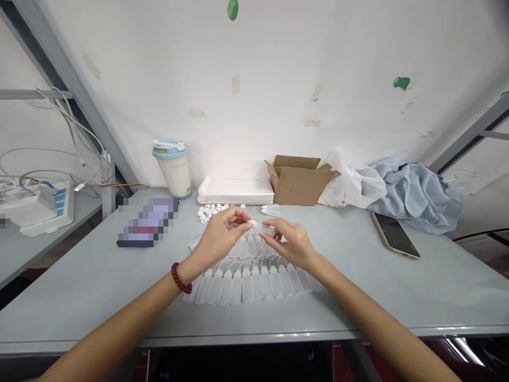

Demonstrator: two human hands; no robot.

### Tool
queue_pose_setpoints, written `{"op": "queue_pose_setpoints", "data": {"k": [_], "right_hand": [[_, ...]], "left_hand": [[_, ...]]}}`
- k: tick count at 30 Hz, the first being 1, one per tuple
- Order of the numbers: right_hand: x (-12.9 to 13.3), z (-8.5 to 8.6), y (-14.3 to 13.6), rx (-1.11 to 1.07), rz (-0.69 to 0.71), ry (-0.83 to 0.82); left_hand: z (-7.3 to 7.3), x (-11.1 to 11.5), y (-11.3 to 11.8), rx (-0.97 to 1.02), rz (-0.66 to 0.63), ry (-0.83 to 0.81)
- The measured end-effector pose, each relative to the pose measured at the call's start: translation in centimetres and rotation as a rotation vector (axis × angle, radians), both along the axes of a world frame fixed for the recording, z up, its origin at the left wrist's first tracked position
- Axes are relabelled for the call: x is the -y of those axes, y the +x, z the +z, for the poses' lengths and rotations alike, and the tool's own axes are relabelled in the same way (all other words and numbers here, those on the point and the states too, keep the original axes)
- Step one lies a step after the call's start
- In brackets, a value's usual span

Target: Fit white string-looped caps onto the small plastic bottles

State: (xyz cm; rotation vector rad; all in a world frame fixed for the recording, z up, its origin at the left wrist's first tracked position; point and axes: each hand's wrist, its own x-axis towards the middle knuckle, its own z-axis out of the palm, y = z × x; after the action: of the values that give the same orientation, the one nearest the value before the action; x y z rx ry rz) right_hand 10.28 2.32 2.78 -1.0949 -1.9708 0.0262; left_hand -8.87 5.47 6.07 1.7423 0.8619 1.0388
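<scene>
Both hands meet above the middle of the grey table. My right hand (292, 240) pinches the body of a small translucent white bottle (264, 229). At the bottle's left end, the fingertips of my left hand (225, 232) are closed on a small white cap (252, 224). Beneath and in front of the hands, a row of similar bottles (254, 284) lies side by side, with thin curved white tubes at their tops. A second row (250, 247) lies behind it, partly hidden by the hands. Loose white caps (207, 212) are piled behind my left hand.
Along the wall stand a cup (173, 170), stacked white trays (238, 191), an open cardboard box (298, 183), a plastic bag (350, 183) and a blue cloth (413, 193). One phone (397, 235) lies right; a blurred screen (149, 223) lies left. A power strip (51, 207) sits far left.
</scene>
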Motion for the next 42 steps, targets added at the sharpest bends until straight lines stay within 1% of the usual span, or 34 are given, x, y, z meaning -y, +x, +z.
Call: {"op": "queue_pose_setpoints", "data": {"k": [2,6,9,11,14,16,20,25,28,30,33,39,42], "right_hand": [[0.3,0.2,-0.3,-0.15,0.03,-0.159],[0.7,1.1,-0.7,-0.459,0.114,-0.527],[0.7,1.5,-0.9,-0.6,0.145,-0.662],[0.6,1.6,-0.9,-0.633,0.148,-0.689],[0.5,1.4,-0.9,-0.639,0.138,-0.679],[0.5,1.3,-0.9,-0.647,0.13,-0.672],[0.5,1.5,-0.9,-0.704,0.143,-0.726],[0.2,1.7,-0.5,-0.803,0.232,-0.835],[0.0,1.4,-0.4,-0.843,0.286,-0.9],[-0.1,1.3,-0.4,-0.868,0.314,-0.943],[-0.2,1.3,-0.5,-0.888,0.324,-0.954],[0.2,1.5,-0.8,-0.877,0.288,-0.891],[0.4,1.5,-1.0,-0.845,0.256,-0.851]], "left_hand": [[0.2,-0.2,-0.2,0.003,-0.038,0.016],[0.7,-0.5,-0.8,-0.02,-0.128,-0.005],[1.0,-0.5,-1.0,-0.086,-0.123,0.01],[1.0,-0.4,-0.9,-0.114,-0.092,0.029],[0.8,-0.4,-0.6,-0.162,-0.029,0.054],[0.7,-0.4,-0.5,-0.211,-0.009,0.058],[0.8,-0.5,-0.6,-0.281,-0.059,0.061],[1.0,-0.3,-0.7,-0.321,-0.099,0.173],[0.9,-0.1,-0.6,-0.335,-0.096,0.194],[0.9,-0.1,-0.6,-0.335,-0.096,0.188],[0.7,-0.2,-0.5,-0.328,-0.074,0.166],[0.0,-0.5,-0.5,-0.327,-0.04,0.044],[0.0,-0.6,-0.5,-0.303,-0.027,0.026]]}}
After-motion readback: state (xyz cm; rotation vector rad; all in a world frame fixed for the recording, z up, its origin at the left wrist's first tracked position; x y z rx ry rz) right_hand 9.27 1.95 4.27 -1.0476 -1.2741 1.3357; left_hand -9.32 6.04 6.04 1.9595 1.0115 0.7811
